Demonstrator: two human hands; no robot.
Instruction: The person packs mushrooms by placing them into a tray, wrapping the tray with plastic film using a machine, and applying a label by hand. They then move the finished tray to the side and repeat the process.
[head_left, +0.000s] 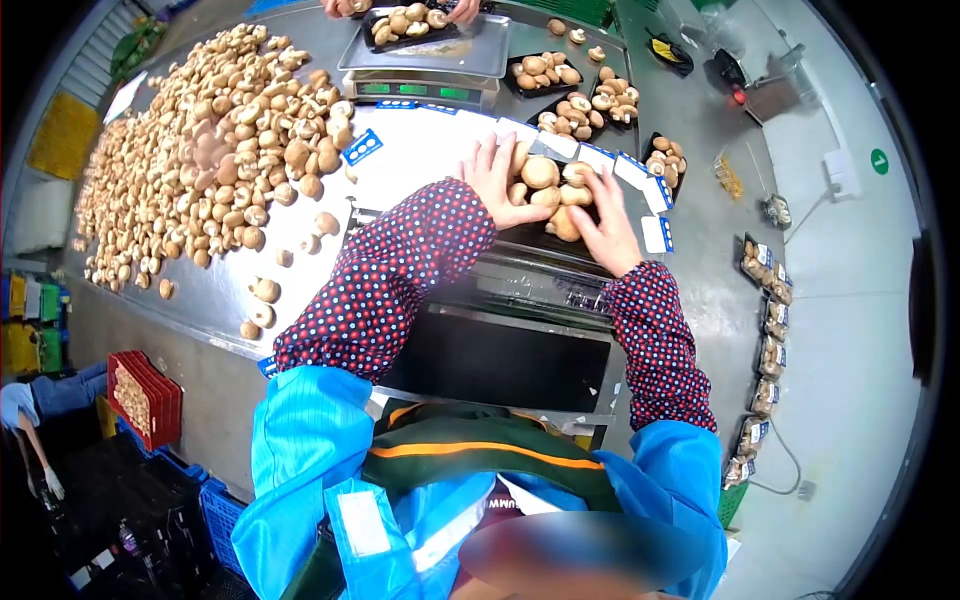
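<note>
at tabletop point(215, 300) centre, mushroom tray point(525, 232) cupped between both hands, left hand point(490, 180) open against its left edge, right hand point(607, 225) open along its right edge, loose mushroom pile point(210, 150) well left, bare steel strip between, scale point(425, 70) beyond

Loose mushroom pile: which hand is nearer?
Left. The left hand cups the packed mushrooms on the side toward the loose mushroom pile; the right hand cups their far side.

L hand point(495, 180) & R hand point(608, 225) fwd, palms down, splayed
</note>
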